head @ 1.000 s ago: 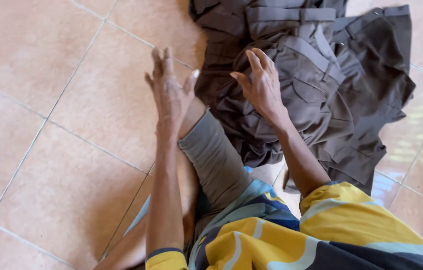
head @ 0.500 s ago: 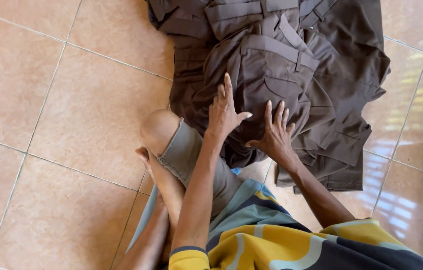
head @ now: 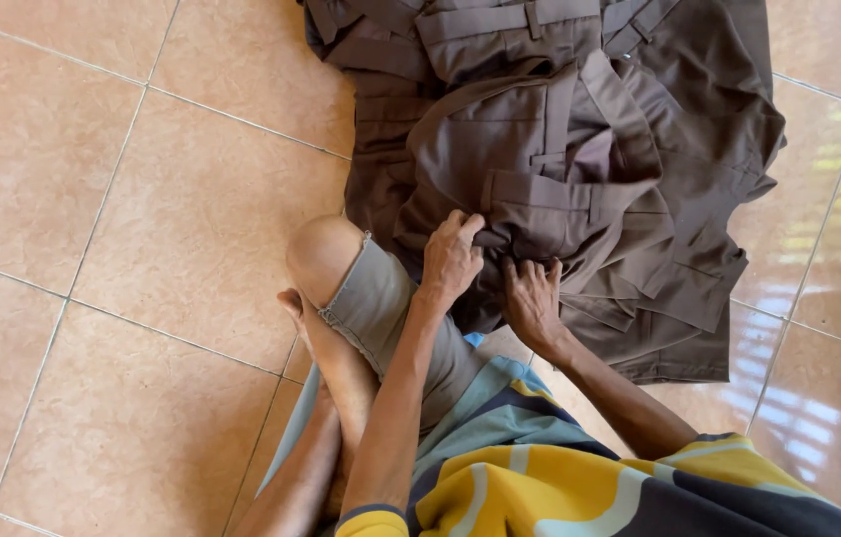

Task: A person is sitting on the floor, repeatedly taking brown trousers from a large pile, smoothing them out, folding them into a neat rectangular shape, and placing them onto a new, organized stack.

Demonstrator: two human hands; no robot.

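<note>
A floor [head: 92, 199] of large peach tiles fills the view, seen from above by a person sitting on it with one knee [head: 326, 254] bent up. A heap of dark brown trousers [head: 629, 179] lies on the tiles straight ahead, spreading from the top edge down toward the person's lap, with waistbands, belt loops and pocket flaps showing in the folds.

A second ago both hands were held open in the air above the near edge of the heap, fingers spread. Half a second ago they had come down flat onto the cloth. Now both are closed on it, so the move has gone from reaching to gripping, and the near part of the heap is bunched up between them.

The left hand [head: 452, 261] is curled into a fist around a fold of cloth just beside the knee. The right hand [head: 532, 301], touching the same bunch a little lower, has its fingers bent and dug into the fabric.
</note>
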